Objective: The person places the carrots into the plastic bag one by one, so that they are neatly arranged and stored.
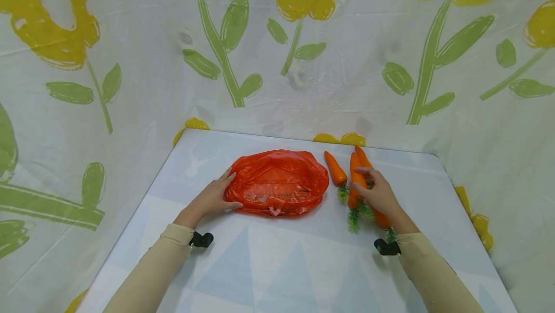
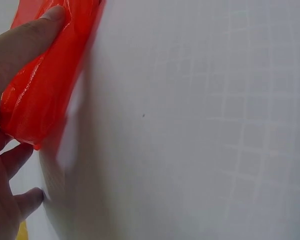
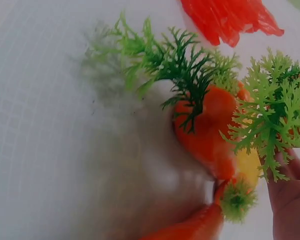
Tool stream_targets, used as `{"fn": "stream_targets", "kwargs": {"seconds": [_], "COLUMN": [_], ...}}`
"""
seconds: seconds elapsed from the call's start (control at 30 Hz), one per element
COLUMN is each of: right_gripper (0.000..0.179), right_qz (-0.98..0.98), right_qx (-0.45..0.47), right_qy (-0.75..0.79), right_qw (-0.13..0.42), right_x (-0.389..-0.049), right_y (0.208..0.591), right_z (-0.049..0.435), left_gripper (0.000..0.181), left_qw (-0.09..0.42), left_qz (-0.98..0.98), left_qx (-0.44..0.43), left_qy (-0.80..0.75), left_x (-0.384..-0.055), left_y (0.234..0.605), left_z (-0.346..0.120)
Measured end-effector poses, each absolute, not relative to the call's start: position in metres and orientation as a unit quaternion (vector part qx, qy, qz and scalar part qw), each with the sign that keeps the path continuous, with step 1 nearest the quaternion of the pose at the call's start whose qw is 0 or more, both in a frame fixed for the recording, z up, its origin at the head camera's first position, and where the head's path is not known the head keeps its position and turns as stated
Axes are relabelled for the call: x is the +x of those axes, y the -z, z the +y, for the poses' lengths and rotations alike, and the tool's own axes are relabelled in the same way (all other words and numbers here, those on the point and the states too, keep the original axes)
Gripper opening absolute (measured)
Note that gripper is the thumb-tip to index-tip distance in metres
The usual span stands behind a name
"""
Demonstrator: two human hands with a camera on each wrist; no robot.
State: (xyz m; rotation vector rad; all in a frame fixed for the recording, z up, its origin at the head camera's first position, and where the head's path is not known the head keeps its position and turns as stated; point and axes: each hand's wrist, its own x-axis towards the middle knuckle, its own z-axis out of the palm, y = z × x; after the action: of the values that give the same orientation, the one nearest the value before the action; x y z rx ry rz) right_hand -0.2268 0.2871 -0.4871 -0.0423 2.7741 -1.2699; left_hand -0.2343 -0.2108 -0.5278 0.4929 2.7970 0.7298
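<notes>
A crinkled red plastic bag (image 1: 277,178) lies on the table, with a printed thing showing faintly through it. My left hand (image 1: 212,197) rests at its left end, thumb along the near edge and fingers spread at the end; in the left wrist view, the thumb presses the red plastic (image 2: 45,95). To the right of the bag, my right hand (image 1: 379,195) grips an orange carrot (image 1: 355,164) with a green leafy top. Other carrots lie around it: one on the left (image 1: 336,171), one behind, one partly under the hand. Leaves (image 3: 275,115) hide much of the right hand in the right wrist view.
The white table (image 1: 277,265) has pale blue triangles along its near side. A curtain (image 1: 303,106) with yellow flowers and green leaves hangs around the back and sides. Black wrist straps (image 1: 201,240) sit on both arms.
</notes>
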Motion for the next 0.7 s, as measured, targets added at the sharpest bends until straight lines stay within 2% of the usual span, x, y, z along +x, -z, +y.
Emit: {"fn": "stream_targets", "kwargs": {"seconds": [0.7], "right_gripper": [0.050], "right_qz": [0.905], "right_qx": [-0.070], "right_qy": [0.419], "right_qw": [0.023], "right_x": [-0.236], "right_y": [0.482], "right_z": [0.262], "left_gripper": [0.106], "left_qw": [0.109], "left_qz": [0.946], "left_qx": [0.172], "left_qy": [-0.251], "left_x": [-0.233], "left_y": [0.522], "left_z": [-0.204]}}
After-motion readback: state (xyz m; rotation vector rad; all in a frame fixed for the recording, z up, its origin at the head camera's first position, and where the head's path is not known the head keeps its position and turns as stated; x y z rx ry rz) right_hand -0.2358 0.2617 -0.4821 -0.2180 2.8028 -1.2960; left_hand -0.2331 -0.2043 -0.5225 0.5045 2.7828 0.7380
